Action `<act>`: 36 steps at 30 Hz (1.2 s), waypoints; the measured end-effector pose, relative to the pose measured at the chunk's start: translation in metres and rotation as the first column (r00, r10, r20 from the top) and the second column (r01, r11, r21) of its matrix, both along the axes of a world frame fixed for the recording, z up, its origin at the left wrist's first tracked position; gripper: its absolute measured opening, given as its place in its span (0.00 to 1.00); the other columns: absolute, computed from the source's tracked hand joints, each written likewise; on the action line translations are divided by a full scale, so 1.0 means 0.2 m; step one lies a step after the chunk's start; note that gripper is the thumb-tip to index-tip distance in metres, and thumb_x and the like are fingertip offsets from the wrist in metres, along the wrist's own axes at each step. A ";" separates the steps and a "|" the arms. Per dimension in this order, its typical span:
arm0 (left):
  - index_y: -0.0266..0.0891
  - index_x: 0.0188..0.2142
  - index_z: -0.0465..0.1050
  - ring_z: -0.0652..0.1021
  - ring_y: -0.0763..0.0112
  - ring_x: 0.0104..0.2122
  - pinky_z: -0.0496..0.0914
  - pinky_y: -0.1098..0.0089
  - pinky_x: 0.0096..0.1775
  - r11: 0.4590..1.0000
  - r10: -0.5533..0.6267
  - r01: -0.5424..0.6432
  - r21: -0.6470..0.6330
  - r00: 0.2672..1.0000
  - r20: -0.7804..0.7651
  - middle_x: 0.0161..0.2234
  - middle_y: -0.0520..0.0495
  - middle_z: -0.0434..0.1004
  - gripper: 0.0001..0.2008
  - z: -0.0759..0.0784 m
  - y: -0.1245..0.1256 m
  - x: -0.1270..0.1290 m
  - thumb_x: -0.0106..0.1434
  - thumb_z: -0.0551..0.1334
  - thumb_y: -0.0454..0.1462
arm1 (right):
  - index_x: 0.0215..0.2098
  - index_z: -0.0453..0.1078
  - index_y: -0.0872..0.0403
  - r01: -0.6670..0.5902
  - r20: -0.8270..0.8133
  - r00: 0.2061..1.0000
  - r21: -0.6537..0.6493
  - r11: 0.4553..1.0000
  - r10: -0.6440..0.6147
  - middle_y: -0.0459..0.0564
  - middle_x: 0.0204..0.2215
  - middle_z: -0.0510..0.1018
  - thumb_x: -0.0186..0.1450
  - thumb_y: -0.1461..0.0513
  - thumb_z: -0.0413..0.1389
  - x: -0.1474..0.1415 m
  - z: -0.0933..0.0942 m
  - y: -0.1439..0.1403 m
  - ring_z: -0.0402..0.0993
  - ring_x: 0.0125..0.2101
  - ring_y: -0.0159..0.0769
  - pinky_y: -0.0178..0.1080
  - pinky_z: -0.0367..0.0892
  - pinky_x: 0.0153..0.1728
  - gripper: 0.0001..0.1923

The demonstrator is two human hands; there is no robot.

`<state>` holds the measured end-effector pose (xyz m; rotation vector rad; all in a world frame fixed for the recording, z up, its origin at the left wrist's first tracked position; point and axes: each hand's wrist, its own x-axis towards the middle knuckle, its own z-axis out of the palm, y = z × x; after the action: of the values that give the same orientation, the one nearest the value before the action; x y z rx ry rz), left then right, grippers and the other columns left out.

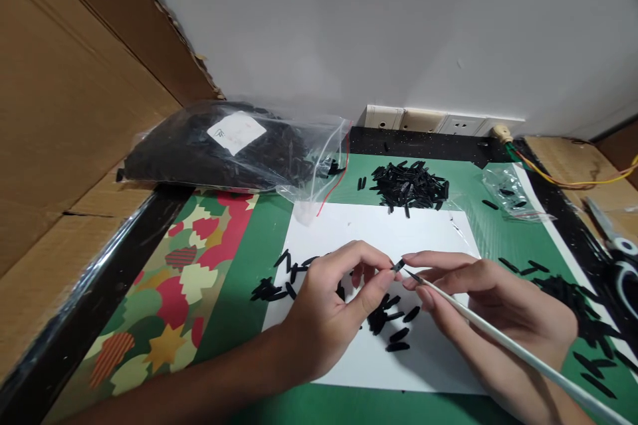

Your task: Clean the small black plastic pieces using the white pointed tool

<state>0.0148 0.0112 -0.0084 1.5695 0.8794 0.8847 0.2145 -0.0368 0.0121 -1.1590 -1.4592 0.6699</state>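
While both hands meet over the sheet, I read the scene as follows.

Small black piece point(397, 266): pinched at the middle of the view, just above the white sheet point(428, 232), where the two hands meet.
Left hand point(329, 312): fingers curled, thumb and forefinger gripping the small black piece by its left end.
Right hand point(498, 309): closed around a thin white stick point(503, 339), held like a pen; the stick's dark tip touches the small black piece.
Thin white stick: runs from the tip out to the near right corner of the view.
Loose black pieces point(393, 332): scattered on the sheet under and near the hands, more to the left by the sheet's edge.
Far heap of black pieces point(409, 184): on the green mat point(259, 259), just beyond the sheet's far edge.
Right scatter of black pieces point(573, 299): on the mat, right of my right hand.
Large clear bag point(224, 146): far left, full of black pieces, with a white label.
Small clear bag point(508, 192): far right, nearly flat, a few pieces inside.
Wall sockets point(438, 123): along the far wall.
Cardboard point(64, 99): stands on the left side.
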 end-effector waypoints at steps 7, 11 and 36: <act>0.41 0.42 0.76 0.75 0.72 0.35 0.68 0.68 0.40 1.000 0.008 -0.007 0.027 1.000 -0.029 0.37 0.51 0.78 0.09 0.00 0.00 0.00 0.79 0.61 0.41 | 0.37 0.77 0.49 -0.011 0.075 0.997 -0.026 1.000 0.013 0.48 0.45 0.90 0.67 0.70 0.68 0.04 -0.04 -0.01 0.90 0.40 0.39 0.36 0.84 0.39 0.10; 0.41 0.42 0.76 0.76 0.70 0.37 0.68 0.68 0.40 1.000 0.025 -0.024 0.020 0.999 -0.022 0.37 0.50 0.78 0.10 0.00 0.00 0.00 0.80 0.60 0.42 | 0.38 0.77 0.46 -0.015 0.147 0.989 -0.006 1.000 0.016 0.47 0.45 0.90 0.67 0.69 0.68 0.05 -0.05 -0.01 0.90 0.39 0.41 0.37 0.84 0.34 0.10; 0.40 0.36 0.69 0.72 0.66 0.38 0.66 0.65 0.42 0.982 0.146 -0.155 0.112 0.985 0.088 0.35 0.48 0.70 0.17 0.04 -0.01 0.02 0.81 0.56 0.45 | 0.42 0.74 0.51 0.153 0.282 0.948 -0.003 0.988 -0.146 0.43 0.24 0.80 0.74 0.55 0.63 0.24 -0.10 0.15 0.74 0.19 0.31 0.31 0.67 0.19 0.08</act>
<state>0.0196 0.0101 0.0000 1.5726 0.9112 1.1181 0.2632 -0.0076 -0.0079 -1.4131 -1.5816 0.4305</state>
